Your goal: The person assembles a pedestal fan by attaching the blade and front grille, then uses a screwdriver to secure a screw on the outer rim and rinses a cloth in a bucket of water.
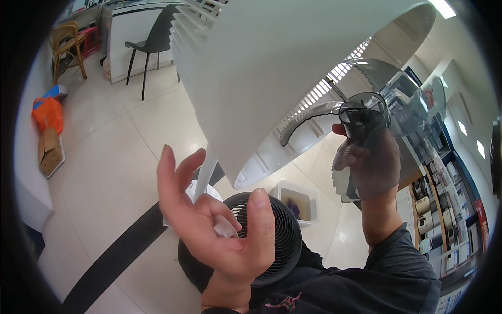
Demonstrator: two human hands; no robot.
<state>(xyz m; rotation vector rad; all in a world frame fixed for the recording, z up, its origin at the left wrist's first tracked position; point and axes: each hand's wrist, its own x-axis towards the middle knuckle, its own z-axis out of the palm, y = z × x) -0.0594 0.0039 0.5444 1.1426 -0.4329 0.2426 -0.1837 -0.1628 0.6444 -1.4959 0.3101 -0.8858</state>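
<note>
My right hand [377,170] grips a smoky see-through fan blade [418,104] by its hub, and the fingers show through the plastic. A large white plastic housing [261,68] with slatted edges stands tilted in front of me, its inner side partly visible behind the blade. Palm up below it, my left hand [225,225] stretches out two fingers. Its other fingers curl round a small white piece [225,228] that looks like cloth; most of it is hidden. Under this hand sits a round black ribbed grille [277,230].
A pale square bin [308,196] with something dark inside stands behind the grille. A black band [115,256] crosses the tiled floor. At the left are an orange bag [49,116] and a cardboard box [49,152]. A dark chair [151,39] stands farther back; stocked shelves [434,209] line the right.
</note>
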